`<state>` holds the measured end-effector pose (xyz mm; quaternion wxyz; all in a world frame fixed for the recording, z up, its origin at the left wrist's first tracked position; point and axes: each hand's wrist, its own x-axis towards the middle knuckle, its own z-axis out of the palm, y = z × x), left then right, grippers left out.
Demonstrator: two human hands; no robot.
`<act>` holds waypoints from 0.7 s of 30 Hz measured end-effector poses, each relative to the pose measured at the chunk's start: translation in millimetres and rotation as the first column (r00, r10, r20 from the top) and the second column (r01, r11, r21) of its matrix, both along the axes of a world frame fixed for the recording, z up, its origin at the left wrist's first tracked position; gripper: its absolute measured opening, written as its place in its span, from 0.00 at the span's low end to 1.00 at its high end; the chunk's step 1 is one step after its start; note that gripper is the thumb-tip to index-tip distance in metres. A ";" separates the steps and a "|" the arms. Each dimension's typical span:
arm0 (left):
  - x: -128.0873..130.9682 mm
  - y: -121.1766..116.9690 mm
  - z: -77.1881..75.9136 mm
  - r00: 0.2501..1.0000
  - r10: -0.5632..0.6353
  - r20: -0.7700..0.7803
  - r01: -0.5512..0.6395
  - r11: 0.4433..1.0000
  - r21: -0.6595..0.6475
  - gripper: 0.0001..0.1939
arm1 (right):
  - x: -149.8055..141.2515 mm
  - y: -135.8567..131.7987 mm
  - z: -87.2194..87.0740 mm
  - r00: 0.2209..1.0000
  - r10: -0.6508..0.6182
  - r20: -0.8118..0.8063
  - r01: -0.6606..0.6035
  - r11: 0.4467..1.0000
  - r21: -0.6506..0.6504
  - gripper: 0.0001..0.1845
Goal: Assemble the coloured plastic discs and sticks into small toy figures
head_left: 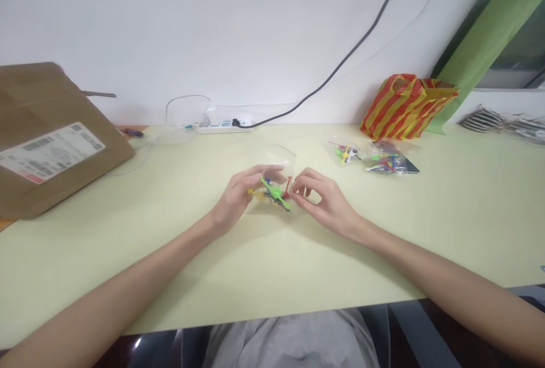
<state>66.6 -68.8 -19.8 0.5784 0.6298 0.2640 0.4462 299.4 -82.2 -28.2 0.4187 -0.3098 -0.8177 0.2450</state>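
Centred on the worktop (106,266), the left hand (234,200) curls around a clear bag of coloured parts (272,189); the right hand (323,203) pinches its edge. Two more bags (386,158) lie beyond, their pieces inside.

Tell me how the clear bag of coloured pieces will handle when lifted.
The clear bag will probably feel floppy, since its thin film sags loosely above the contents. It is likely light, as the fingertips of the left hand and right hand seem enough to hold it. The slender plastic pieces may shift inside.
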 end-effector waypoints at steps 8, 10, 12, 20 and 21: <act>-2.5 1.1 -3.0 0.997 0.039 -0.072 -0.036 0.999 0.041 0.18 | 0.2 1.9 -1.7 1.000 -0.003 0.017 0.003 1.000 0.004 0.08; -2.2 1.3 -4.4 0.992 0.059 -0.116 -0.047 0.994 0.100 0.19 | 0.1 2.4 -1.7 1.000 0.000 0.021 0.000 1.000 0.004 0.08; -2.0 1.5 -5.4 0.984 0.072 -0.161 -0.049 0.989 0.143 0.19 | 0.0 2.6 -1.5 1.000 -0.001 0.023 0.001 1.000 0.006 0.08; -7.4 10.7 -9.6 0.972 0.033 -0.233 0.013 0.981 0.196 0.30 | 0.5 4.7 -3.5 0.991 -0.113 -0.078 0.104 0.988 -0.115 0.10; -7.3 11.9 -10.4 0.965 0.041 -0.259 0.016 0.977 0.214 0.28 | 0.3 5.3 -4.0 0.987 -0.125 -0.106 0.107 0.981 -0.160 0.11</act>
